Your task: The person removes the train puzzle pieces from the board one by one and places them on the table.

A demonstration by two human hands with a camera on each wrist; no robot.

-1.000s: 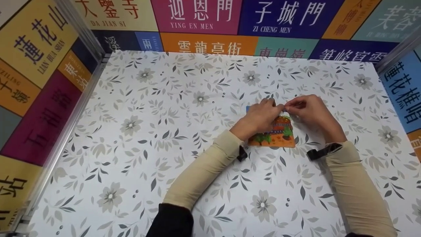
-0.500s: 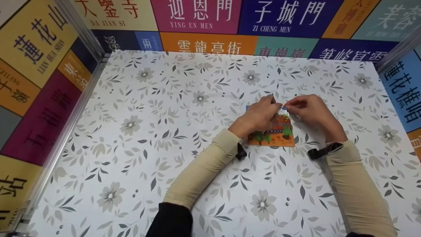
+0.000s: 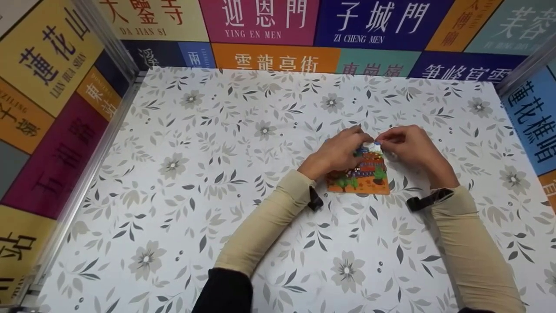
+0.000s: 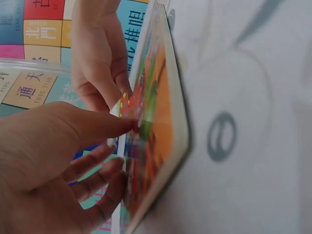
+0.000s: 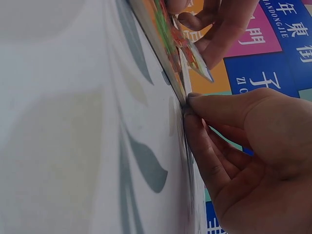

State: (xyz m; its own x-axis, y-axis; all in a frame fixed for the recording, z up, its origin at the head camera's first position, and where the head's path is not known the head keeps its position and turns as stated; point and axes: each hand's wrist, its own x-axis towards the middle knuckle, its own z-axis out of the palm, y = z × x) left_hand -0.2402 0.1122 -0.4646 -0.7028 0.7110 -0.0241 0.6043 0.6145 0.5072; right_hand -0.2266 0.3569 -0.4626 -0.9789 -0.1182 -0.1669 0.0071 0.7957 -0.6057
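On the table lies a small jigsaw puzzle [image 3: 373,184], a flat board picturing green trees and a red building on orange ground. My left hand [image 3: 341,150] is over its upper left part and hides that area. Between the left thumb and fingers I hold a small puzzle piece [image 5: 199,61], tilted up from the board in the right wrist view. My right hand [image 3: 408,143] pinches the board's upper right corner with thumb and index finger [image 5: 200,141]. The left wrist view shows the board's thick pale edge [image 4: 180,117] close to the left hand.
A white tablecloth [image 3: 217,174] with grey flowers and leaves covers the table. Colourful panels with Chinese lettering [image 3: 265,21] stand along the back and both sides. A black wrist strap [image 3: 428,200] sits at the right cuff, another strap [image 3: 315,200] at the left.
My left hand has shifted slightly left, uncovering more of the puzzle's white and blue upper part. The right hand has stayed at the corner almost without moving.
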